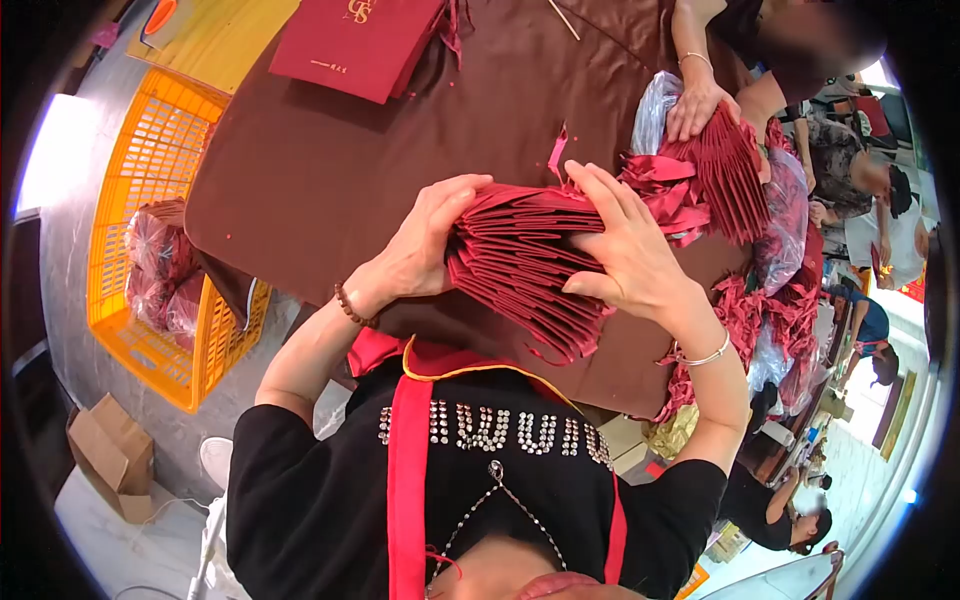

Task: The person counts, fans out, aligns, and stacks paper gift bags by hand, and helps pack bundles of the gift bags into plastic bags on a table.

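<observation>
Between my hands, above the near edge of the table, is a thick stack of dark red folded paper bags (520,255), its edges fanned apart. My left hand (425,238) grips the left end, thumb and fingers pressed around it. My right hand (630,250) holds the right side, with the thumb low on the edges and the fingers over the top. A pink ribbon (558,150) sticks up behind the stack. Just to the right lie loose red ribbons (665,190) beside another fanned stack of red bags (730,175), on which a co-worker's hand (700,108) rests.
A brown cloth covers the table (300,190). Larger red bags (350,45) lie at its far left. A yellow crate (140,330) with plastic-wrapped red bundles stands left, near a cardboard box (110,455). Ribboned red piles and clear plastic (785,220) crowd the right; other people work beyond.
</observation>
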Tool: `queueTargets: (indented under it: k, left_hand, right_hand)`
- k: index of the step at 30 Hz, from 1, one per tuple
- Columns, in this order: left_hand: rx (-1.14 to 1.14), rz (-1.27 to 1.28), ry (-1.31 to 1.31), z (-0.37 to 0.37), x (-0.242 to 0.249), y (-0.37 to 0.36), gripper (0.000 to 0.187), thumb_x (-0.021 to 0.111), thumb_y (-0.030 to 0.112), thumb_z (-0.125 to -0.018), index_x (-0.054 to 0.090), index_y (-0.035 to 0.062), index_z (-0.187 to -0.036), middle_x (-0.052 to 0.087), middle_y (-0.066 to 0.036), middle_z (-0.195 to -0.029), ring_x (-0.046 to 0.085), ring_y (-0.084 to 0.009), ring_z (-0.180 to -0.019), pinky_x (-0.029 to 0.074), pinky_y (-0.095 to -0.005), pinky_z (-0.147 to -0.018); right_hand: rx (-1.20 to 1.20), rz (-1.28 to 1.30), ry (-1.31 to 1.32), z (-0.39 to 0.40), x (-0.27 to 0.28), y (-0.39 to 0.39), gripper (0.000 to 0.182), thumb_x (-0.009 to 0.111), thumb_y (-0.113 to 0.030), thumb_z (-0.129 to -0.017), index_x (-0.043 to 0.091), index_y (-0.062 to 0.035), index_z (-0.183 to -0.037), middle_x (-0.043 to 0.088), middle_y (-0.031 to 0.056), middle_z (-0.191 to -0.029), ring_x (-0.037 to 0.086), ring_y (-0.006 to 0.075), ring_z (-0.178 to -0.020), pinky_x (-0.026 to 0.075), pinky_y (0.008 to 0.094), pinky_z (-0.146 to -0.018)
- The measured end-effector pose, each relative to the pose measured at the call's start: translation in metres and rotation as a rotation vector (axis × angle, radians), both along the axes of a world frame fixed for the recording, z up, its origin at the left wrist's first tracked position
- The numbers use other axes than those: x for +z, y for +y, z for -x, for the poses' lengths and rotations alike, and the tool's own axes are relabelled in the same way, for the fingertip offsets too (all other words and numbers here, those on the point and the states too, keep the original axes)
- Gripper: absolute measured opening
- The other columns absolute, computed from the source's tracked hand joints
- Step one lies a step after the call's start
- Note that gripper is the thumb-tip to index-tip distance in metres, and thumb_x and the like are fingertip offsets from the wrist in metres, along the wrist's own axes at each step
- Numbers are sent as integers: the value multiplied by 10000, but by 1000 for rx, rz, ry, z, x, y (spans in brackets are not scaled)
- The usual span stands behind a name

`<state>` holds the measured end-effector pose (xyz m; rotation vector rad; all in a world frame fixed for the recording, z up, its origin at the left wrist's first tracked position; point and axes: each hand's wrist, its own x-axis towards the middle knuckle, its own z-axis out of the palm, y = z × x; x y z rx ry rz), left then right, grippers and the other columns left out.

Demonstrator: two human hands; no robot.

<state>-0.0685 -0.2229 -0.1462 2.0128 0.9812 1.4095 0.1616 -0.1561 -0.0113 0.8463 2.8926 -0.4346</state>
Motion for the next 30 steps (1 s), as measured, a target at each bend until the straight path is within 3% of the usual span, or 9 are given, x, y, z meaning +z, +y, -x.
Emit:
queueTargets:
  k: [2,7,9,10,14,16,17,20,30]
  left_hand:
    - [-31,56,-38,-1,-3,1,934,761,89,-637,171,97,-1361,413,-237,-1264,475,-374,-1089,392,-430,-909]
    - [-63,72,-157,-4,-9,6,957,775,102,-622,173,96,-1367,406,-223,-1279,473,-376,-1095,393,-429,-916]
    - [-104,46,-117,-1,-4,8,970,777,111,-622,167,93,-1375,383,-217,-1309,468,-380,-1106,388,-433,-930]
    - [-159,50,-78,1,-6,12,1068,802,173,-639,64,119,-1410,278,-234,-1373,404,-343,-1209,357,-425,-990]
    - [-104,282,-16,-1,1,5,1063,815,185,-618,108,111,-1408,267,-243,-1376,370,-367,-1231,338,-448,-1001]
    - [176,-103,-65,-8,-4,4,1037,840,215,-573,201,81,-1379,329,-224,-1333,373,-379,-1214,342,-464,-986]
    - [178,-105,-67,-8,-2,-1,1037,840,215,-573,201,81,-1379,329,-224,-1333,373,-379,-1214,342,-464,-986]
    - [265,-131,21,-7,14,-21,699,817,166,-539,508,65,-1158,486,-130,-1144,473,-307,-1038,380,-433,-876]
    - [260,1,-118,-14,11,-32,566,791,36,-590,517,33,-1085,564,-129,-1000,557,-257,-873,462,-327,-742]
  right_hand:
    - [33,-49,-27,-1,2,0,631,557,-639,-693,652,-31,-831,210,158,-1427,152,355,-1318,144,567,-1040]
    - [18,88,21,10,19,-22,835,666,-679,-513,598,-8,-1006,157,206,-1436,125,392,-1322,137,599,-1029]
    - [-22,24,-112,13,24,-31,901,668,-694,-487,580,19,-1031,94,241,-1444,98,413,-1331,142,540,-1057]
    - [-49,27,-129,14,22,-35,839,718,-593,-515,557,19,-1066,58,241,-1453,86,425,-1333,160,545,-1050]
    - [-84,83,-108,13,17,-33,725,737,-428,-535,550,24,-1070,51,245,-1452,88,428,-1332,184,530,-1051]
    - [-145,111,-20,7,11,-26,700,718,-311,-524,520,20,-1108,44,248,-1452,88,431,-1332,198,502,-1059]
    - [-143,109,-21,6,9,-23,700,718,-311,-524,520,20,-1108,44,248,-1452,88,431,-1332,198,502,-1059]
    - [-202,30,0,3,5,-18,836,771,-358,-520,439,-8,-1203,32,236,-1455,92,426,-1331,196,487,-1067]
    - [-205,18,-3,4,4,-17,918,786,-503,-502,464,-24,-1215,30,219,-1461,104,432,-1323,205,516,-1053]
